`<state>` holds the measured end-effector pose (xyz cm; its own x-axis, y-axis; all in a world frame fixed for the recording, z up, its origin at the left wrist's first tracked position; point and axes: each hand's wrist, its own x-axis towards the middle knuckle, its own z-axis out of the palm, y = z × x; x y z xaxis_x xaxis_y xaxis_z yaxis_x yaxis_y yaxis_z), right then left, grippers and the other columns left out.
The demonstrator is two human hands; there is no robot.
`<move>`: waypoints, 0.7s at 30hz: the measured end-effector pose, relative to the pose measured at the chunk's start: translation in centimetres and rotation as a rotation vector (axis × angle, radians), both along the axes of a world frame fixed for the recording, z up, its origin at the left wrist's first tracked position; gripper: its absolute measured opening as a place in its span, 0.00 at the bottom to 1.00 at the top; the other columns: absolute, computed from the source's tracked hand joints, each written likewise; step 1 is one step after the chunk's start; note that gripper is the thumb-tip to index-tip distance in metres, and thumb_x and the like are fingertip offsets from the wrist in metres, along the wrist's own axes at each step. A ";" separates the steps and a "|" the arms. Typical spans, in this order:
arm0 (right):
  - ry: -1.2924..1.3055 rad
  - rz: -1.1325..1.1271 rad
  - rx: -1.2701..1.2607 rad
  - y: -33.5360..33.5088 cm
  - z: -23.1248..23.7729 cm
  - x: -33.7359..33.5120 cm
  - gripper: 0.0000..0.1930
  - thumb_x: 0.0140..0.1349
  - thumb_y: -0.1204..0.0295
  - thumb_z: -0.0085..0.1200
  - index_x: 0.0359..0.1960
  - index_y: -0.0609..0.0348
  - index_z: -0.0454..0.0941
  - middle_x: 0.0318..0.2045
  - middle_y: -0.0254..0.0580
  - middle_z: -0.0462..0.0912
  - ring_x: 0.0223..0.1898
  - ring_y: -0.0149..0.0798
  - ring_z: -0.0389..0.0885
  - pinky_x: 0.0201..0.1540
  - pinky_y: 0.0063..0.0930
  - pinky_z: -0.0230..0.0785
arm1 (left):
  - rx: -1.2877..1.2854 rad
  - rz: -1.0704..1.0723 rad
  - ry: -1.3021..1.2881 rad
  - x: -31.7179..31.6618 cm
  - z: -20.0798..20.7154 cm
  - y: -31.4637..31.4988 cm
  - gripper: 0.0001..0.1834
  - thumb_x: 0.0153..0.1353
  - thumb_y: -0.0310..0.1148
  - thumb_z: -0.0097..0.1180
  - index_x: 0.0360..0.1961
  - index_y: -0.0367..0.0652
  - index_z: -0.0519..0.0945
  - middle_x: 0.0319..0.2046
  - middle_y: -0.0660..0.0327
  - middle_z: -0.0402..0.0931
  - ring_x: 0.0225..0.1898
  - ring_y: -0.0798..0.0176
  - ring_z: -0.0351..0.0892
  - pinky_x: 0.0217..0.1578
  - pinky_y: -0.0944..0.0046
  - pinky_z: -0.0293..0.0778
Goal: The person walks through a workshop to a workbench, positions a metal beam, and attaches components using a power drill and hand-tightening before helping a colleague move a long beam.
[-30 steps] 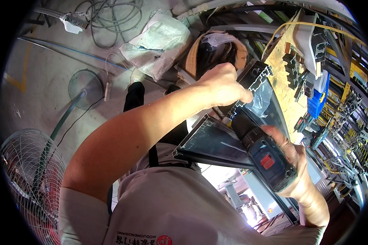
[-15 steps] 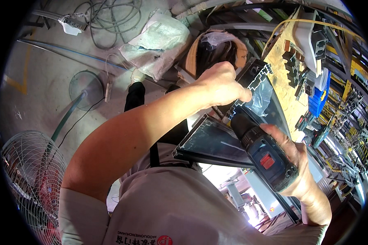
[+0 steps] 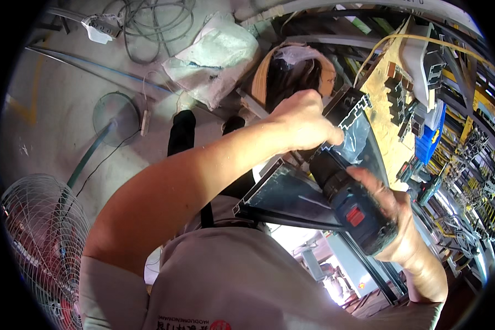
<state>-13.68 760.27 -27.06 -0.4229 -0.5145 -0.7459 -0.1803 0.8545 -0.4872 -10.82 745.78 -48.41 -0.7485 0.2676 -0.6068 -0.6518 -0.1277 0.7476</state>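
Note:
My right hand (image 3: pixel 389 206) is wrapped around a dark cordless drill (image 3: pixel 353 212) with a red patch on its body. The drill's chuck end points up and left, close to the toothed cut end of a dark metal profile (image 3: pixel 346 114). On that profile my left hand (image 3: pixel 307 118) is closed, its thumb side at the cut edge and the other fingers mostly hidden. The drill's tip is also out of sight. Clear plastic film (image 3: pixel 356 142) clings to the profile beside the drill. Below lies another dark profile (image 3: pixel 283 192), its open end toward my body.
A cardboard tube (image 3: pixel 261 80) stands beyond my left hand, with a white sack (image 3: pixel 217 58) beside it. Short profile offcuts (image 3: pixel 395 99) rest on a wooden board (image 3: pixel 382 129) at right, near a blue bin (image 3: pixel 430 135). A wire-caged fan (image 3: pixel 44 242) is at lower left.
The whole view has shifted slightly. Both hands keep their grips, and the drill stays at the profile's end, with only a very small shift against it.

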 end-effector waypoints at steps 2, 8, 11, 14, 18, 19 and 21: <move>-0.073 -0.162 0.035 0.0 -0.1 0.3 0.37 0.47 0.76 0.69 0.64 0.66 0.73 0.53 0.58 0.84 0.53 0.51 0.86 0.59 0.38 0.74 | 0.020 0.007 -0.005 0.1 -0.3 0.2 0.21 0.41 0.38 0.71 0.24 0.26 0.81 0.21 0.54 0.76 0.27 0.61 0.76 0.32 0.57 0.72; -0.092 -0.216 0.059 -0.4 -0.2 0.1 0.37 0.46 0.76 0.69 0.64 0.66 0.74 0.52 0.58 0.84 0.52 0.51 0.86 0.58 0.38 0.74 | -0.014 -0.022 -0.001 -0.2 0.4 -0.4 0.21 0.41 0.38 0.70 0.23 0.26 0.81 0.20 0.53 0.75 0.25 0.59 0.76 0.30 0.56 0.72; -0.031 -0.064 0.023 -0.4 -0.3 -0.4 0.38 0.46 0.76 0.70 0.63 0.67 0.74 0.52 0.58 0.84 0.52 0.51 0.86 0.59 0.38 0.74 | -0.024 -0.029 -0.012 -0.2 0.6 -0.5 0.21 0.41 0.39 0.70 0.22 0.26 0.80 0.19 0.52 0.74 0.25 0.59 0.75 0.30 0.56 0.72; -0.066 -0.128 0.026 -0.1 -0.3 -0.1 0.37 0.46 0.76 0.70 0.63 0.67 0.74 0.52 0.58 0.84 0.52 0.51 0.86 0.59 0.39 0.74 | -0.015 -0.026 -0.005 -0.1 0.5 -0.4 0.21 0.41 0.39 0.70 0.22 0.27 0.80 0.19 0.52 0.74 0.25 0.59 0.75 0.30 0.56 0.72; -0.097 -0.179 0.027 0.2 -0.4 0.0 0.37 0.46 0.76 0.69 0.63 0.67 0.74 0.52 0.58 0.84 0.52 0.52 0.86 0.58 0.39 0.74 | -0.013 -0.022 -0.002 -0.1 0.5 -0.4 0.21 0.41 0.39 0.70 0.21 0.27 0.80 0.18 0.53 0.74 0.24 0.60 0.74 0.29 0.56 0.71; -0.063 -0.119 0.021 -0.1 -0.3 -0.2 0.37 0.46 0.76 0.69 0.63 0.67 0.74 0.52 0.58 0.84 0.51 0.52 0.86 0.58 0.39 0.74 | -0.008 -0.020 -0.006 -0.1 0.5 -0.5 0.21 0.41 0.39 0.70 0.21 0.27 0.80 0.18 0.53 0.74 0.24 0.60 0.74 0.29 0.56 0.71; -0.021 -0.045 0.010 -0.3 -0.4 -0.3 0.37 0.46 0.76 0.69 0.63 0.67 0.74 0.52 0.58 0.84 0.51 0.52 0.86 0.58 0.39 0.74 | 0.004 -0.018 -0.013 -0.1 0.6 -0.5 0.20 0.41 0.38 0.70 0.21 0.27 0.80 0.18 0.53 0.74 0.23 0.61 0.74 0.28 0.56 0.71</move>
